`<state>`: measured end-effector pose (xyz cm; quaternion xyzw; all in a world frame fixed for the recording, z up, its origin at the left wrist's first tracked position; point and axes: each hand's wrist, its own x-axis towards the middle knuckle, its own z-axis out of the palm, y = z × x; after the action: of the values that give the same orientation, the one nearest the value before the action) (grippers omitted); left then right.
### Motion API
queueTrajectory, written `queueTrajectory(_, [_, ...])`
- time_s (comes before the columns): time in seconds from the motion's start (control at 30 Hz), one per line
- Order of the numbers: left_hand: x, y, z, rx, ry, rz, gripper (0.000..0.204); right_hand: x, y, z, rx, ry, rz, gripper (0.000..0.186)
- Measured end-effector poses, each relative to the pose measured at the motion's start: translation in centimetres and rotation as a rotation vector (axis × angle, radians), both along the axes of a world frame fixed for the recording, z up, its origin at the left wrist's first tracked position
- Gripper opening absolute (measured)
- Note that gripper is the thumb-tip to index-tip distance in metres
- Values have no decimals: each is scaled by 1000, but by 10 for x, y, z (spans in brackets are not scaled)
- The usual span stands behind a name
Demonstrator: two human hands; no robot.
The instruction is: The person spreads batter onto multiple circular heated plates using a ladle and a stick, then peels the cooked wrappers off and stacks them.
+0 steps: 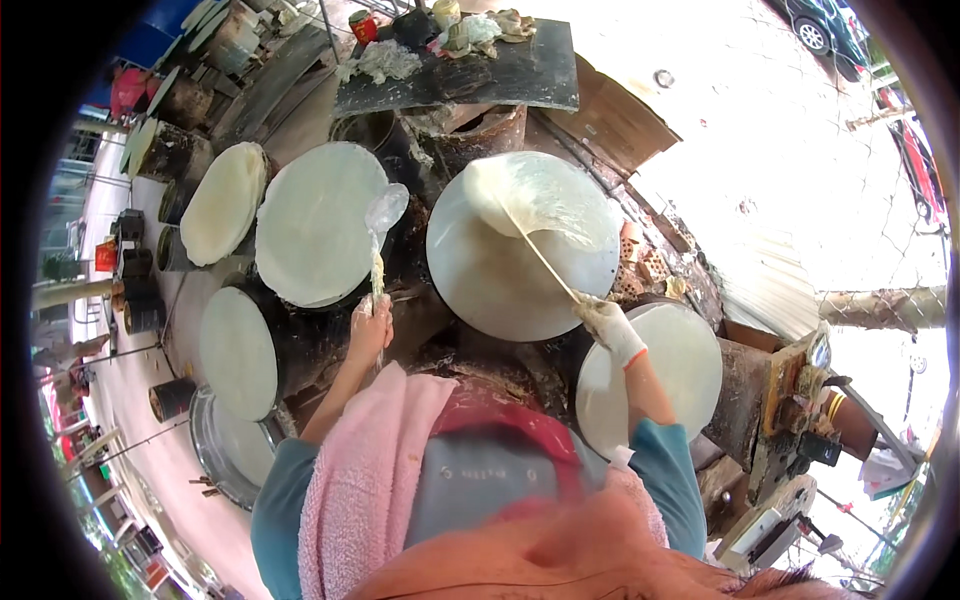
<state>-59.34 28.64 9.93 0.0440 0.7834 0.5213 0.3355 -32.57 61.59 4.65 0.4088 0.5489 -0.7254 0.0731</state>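
Observation:
My bare left hand (pixel 371 328) is closed around the batter-caked handle of a ladle (pixel 388 208). The ladle's wet bowl points away from me, between two round griddles. On my right hand (pixel 612 333) is a white glove with an orange cuff, and its fingers grip a thin-handled batter spreader (pixel 545 262). That tool reaches over the middle griddle (pixel 478 295), where a fan of pale batter (pixel 530 195) covers part of the far half. Batter hides the spreader's working end. Left of the ladle, a griddle holds a full pale round crepe (pixel 322 225).
More round griddles stand at left (pixel 238 355) and beside my right arm (pixel 655 375). A dark board (pixel 480 85) with rags and a red can (pixel 363 27) lies beyond. Perforated bricks (pixel 652 265) sit right of the middle griddle. A pink towel (pixel 370 480) hangs over my chest.

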Motion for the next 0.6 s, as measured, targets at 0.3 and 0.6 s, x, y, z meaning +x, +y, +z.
queueTrajectory(0.3, [11,-24,-11,-108,11,55,27,-24,34,12,24,-91,185,37])
queueTrajectory(0.6, [-11,-46,-58,-373,340,-189,23,-18,77,-27,404,93,132,35])
